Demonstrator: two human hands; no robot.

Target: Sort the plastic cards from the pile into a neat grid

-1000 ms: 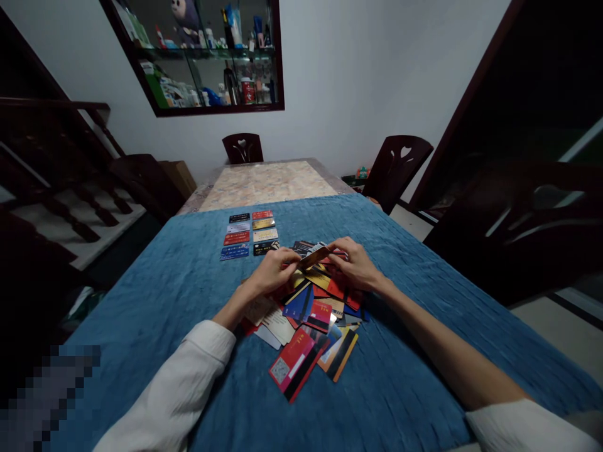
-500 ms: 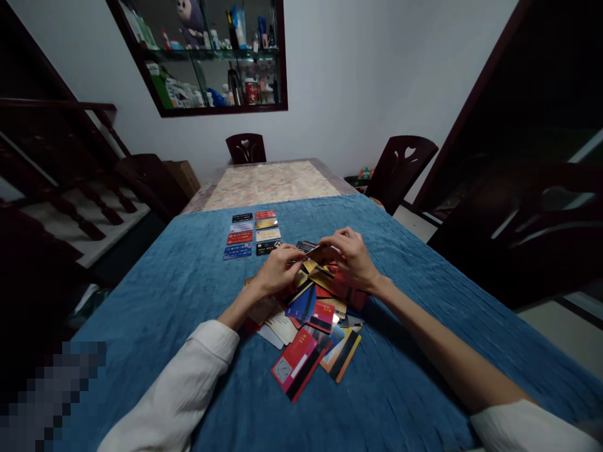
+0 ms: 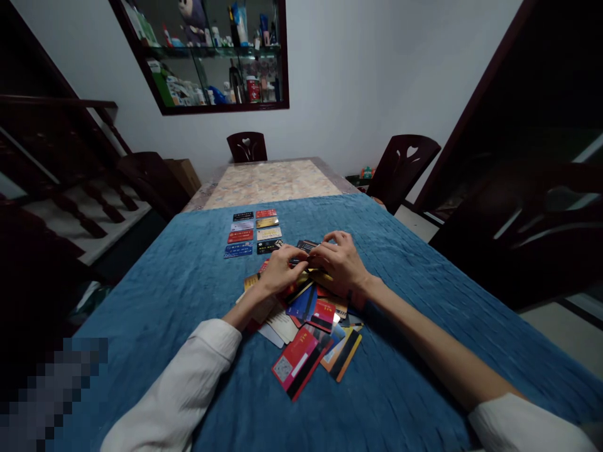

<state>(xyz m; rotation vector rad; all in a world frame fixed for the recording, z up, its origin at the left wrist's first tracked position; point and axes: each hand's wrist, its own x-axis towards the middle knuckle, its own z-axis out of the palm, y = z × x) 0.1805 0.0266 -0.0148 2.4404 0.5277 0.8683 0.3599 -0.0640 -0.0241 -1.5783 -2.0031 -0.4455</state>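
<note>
Above a loose pile of bank-style cards, my left hand (image 3: 279, 270) and my right hand (image 3: 343, 262) meet fingertip to fingertip. Both are closed, pinching a card (image 3: 309, 258) between them; fingers hide most of it, so its face cannot be read. Just behind the fingers lies a dark card (image 3: 307, 245). Below my hands the pile spreads toward me, with a red card (image 3: 296, 363) and a yellow-orange card (image 3: 343, 356) at its near edge and a blue card (image 3: 301, 304) higher up. My right palm covers part of the pile.
Beyond my left hand, cards lie in two neat columns, including a blue card (image 3: 239, 250) and a black card (image 3: 268, 247) in the nearest row. A blue cloth (image 3: 188, 282) covers this part of the table. Dark wooden chairs (image 3: 402, 169) stand around it.
My right hand has shifted slightly left, its fingers closing in against my left fingertips. The held card, plainer to see before, is now mostly covered. Pile and columns look the same.
</note>
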